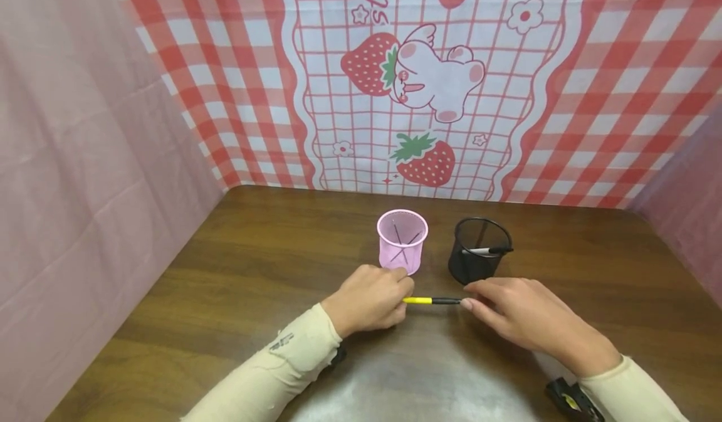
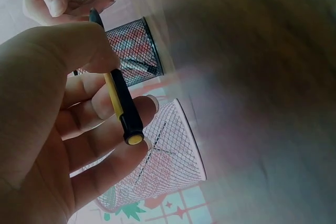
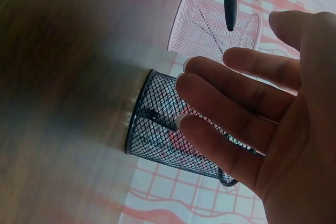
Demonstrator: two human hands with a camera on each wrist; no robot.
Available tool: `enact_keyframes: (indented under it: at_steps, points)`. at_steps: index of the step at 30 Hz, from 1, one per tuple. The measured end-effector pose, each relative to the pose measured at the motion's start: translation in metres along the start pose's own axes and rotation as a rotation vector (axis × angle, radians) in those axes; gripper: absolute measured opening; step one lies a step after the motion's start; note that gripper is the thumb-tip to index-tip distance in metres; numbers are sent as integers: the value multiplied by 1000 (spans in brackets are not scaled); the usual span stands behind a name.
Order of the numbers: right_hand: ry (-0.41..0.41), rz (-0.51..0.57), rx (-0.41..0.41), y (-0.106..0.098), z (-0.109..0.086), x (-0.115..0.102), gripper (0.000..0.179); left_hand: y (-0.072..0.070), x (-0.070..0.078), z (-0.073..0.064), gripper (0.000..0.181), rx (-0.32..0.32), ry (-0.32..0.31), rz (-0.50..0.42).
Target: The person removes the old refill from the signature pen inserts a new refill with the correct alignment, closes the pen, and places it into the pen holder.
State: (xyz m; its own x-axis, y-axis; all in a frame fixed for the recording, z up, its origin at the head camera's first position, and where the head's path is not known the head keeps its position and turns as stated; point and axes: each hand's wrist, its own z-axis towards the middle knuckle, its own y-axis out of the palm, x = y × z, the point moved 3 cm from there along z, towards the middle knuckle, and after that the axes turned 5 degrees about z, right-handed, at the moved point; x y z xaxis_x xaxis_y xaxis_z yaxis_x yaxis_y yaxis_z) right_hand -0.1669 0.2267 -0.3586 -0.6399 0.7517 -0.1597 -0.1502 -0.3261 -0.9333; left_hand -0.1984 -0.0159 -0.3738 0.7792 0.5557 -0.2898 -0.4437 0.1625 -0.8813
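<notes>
Left hand (image 1: 369, 300): pinching the yellow-and-black pen (image 1: 431, 300) by its yellow end, just above the table (image 1: 237, 271)
Right hand (image 1: 521, 312): fingers loose and straight, tips right by the pen's black end, gripping nothing
Pink mesh cup (image 1: 402, 241): just behind the left hand
Black mesh cup (image 1: 478, 250): beside it, one pen inside

The pen (image 1: 432, 300) pinched in my left hand (image 1: 369, 296) is yellow along one half and black along the other; its end cap shows yellow in the left wrist view. The mesh cup (image 1: 402, 241) behind my left hand is pink. The mesh cup (image 1: 478, 250) behind my right hand (image 1: 521, 312) is black and contains a pen with a white barrel and black cap (image 1: 488, 251). My sleeves (image 1: 282, 365) are cream. The table (image 1: 237, 271) is dark brown woodgrain. The backdrop (image 1: 592, 89) is red-and-white check with red strawberries, green leaves and a white rabbit. The side curtain (image 1: 84, 177) is plain pink.
</notes>
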Motion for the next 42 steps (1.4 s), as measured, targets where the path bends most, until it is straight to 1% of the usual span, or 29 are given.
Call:
enact_keyframes:
  at_steps: [7,15,20,31,42]
  points:
    - [3,5,-1,1,0,-2,22,1,1,-1,13,4,3,3]
    - [-3,8,3,1,0,-3,23,2,1,0,12,-7,6,9]
    - [-9,15,9,0,0,-4,22,0,2,2,12,10,14,11]
    - [-55,23,38,2,-1,-7,17,-1,4,3,11,54,28,4]
    - [-74,31,40,4,-1,-9,10,-2,5,3,10,89,44,3]
